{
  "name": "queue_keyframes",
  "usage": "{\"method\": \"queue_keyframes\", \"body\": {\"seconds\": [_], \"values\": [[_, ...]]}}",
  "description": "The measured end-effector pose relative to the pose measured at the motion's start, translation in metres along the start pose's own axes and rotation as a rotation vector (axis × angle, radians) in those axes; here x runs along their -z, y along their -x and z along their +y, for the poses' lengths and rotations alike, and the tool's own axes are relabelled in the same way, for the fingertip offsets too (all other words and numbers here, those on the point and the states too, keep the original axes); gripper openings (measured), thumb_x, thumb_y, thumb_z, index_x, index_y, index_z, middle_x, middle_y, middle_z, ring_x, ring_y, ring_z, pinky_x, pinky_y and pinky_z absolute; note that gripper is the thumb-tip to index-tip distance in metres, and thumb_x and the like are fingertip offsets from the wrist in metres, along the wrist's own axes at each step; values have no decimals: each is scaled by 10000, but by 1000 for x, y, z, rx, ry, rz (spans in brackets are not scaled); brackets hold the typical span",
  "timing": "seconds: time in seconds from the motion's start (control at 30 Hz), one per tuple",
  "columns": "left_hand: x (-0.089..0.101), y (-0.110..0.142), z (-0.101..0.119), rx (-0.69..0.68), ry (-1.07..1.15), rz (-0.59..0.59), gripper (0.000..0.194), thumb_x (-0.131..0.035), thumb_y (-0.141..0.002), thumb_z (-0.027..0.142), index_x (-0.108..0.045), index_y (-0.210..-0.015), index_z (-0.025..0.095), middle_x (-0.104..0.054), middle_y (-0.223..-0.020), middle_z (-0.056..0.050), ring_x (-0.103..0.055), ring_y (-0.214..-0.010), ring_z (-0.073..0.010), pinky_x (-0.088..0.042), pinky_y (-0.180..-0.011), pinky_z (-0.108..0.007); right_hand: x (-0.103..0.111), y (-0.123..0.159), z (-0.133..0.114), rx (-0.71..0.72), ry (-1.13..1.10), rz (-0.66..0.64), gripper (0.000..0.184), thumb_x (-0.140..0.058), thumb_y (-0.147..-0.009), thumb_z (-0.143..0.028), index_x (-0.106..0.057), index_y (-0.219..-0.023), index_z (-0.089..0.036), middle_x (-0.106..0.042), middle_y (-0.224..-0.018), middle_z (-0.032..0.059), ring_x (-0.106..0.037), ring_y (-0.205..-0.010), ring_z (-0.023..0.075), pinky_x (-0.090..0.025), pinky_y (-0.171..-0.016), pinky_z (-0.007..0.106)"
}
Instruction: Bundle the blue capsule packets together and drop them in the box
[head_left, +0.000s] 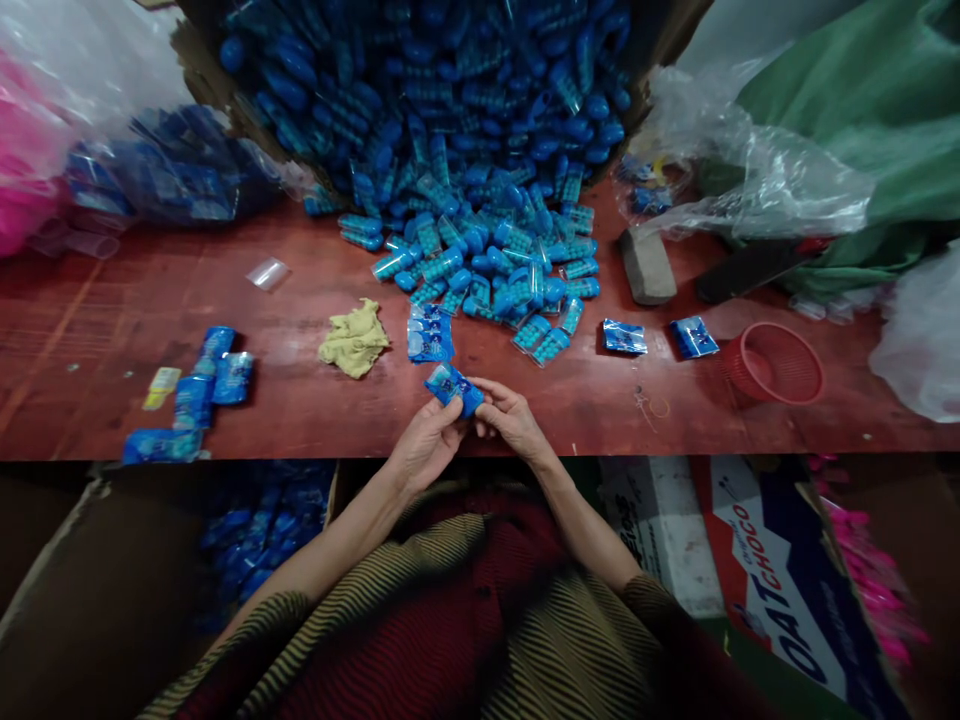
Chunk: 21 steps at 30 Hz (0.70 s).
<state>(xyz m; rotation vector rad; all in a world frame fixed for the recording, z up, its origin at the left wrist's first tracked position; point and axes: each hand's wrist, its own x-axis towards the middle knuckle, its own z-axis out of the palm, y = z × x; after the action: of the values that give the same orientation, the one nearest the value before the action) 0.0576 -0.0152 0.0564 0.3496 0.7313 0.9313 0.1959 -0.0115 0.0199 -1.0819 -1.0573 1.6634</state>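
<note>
Between both hands, over the near edge of the red table [525, 425], is a small blue printed packet [457, 388]. My left hand [429, 440] grips its near side, thumb on top. The fingers of my right hand [512, 415] close on its right end. Just beyond the hands lies a flat stack of blue printed wrappers [430, 335]. Farther back, a heap of clear tubes with blue caps and small blue balls [480, 240] spills onto the table. A crumpled yellow cloth [355, 338] lies left of the wrappers.
A cardboard box [199, 75] of tubes stands at the back. Blue packets [193, 400] lie at left; two small wrapper stacks [624, 337], a grey block [646, 266] and a red basket [774, 362] at right. Plastic bags flank the table; a box of blue pieces [255, 540] is below.
</note>
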Motion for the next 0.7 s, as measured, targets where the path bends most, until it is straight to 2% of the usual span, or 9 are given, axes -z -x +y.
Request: {"method": "queue_keyframes", "body": {"seconds": [0.13, 0.23, 0.37, 0.53, 0.7], "values": [[1, -2, 4, 17, -20, 65, 222, -666, -768, 317, -678, -813, 100, -690, -766, -63, -620, -681, -144, -504, -708, -283, -3, 0, 3, -9, 31, 7, 487, -665, -707, -297, -592, -1178, -199, -488, -589, -80, -491, -463, 50, -348, -421, 166], [2, -2, 6, 40, -33, 89, 203, -670, -765, 296, -676, -804, 98, -681, -718, -56, -626, -678, -151, -511, -697, -287, -6, 2, 4, -8, 50, -3, 494, -675, -705, -283, -587, -1184, -203, -523, -607, -73, -483, -480, 51, -371, -451, 174], [4, -1, 6, 48, -1, 86, 166, -664, -765, 249, -668, -845, 104, -692, -742, -64, -640, -710, -165, -513, -685, -289, -5, 3, 1, -29, 55, -31, 507, -653, -727, -275, -564, -1220, -198, -527, -568, -76, -468, -470, 53, -341, -430, 165], [7, 2, 4, 48, 16, 48, 217, -691, -739, 246, -671, -895, 96, -705, -791, -81, -642, -740, -170, -506, -715, -293, -5, 3, -5, -44, 31, -9, 553, -678, -673, -241, -556, -1210, -188, -564, -616, -73, -467, -470, 49, -348, -439, 173], [8, 5, 0, 0, -8, 93, 241, -741, -683, 302, -673, -790, 98, -692, -731, -68, -641, -732, -175, -512, -732, -301, -13, 3, -2, -47, 38, -34, 505, -670, -678, -252, -573, -1166, -171, -555, -615, -70, -444, -466, 50, -381, -483, 195]]}}
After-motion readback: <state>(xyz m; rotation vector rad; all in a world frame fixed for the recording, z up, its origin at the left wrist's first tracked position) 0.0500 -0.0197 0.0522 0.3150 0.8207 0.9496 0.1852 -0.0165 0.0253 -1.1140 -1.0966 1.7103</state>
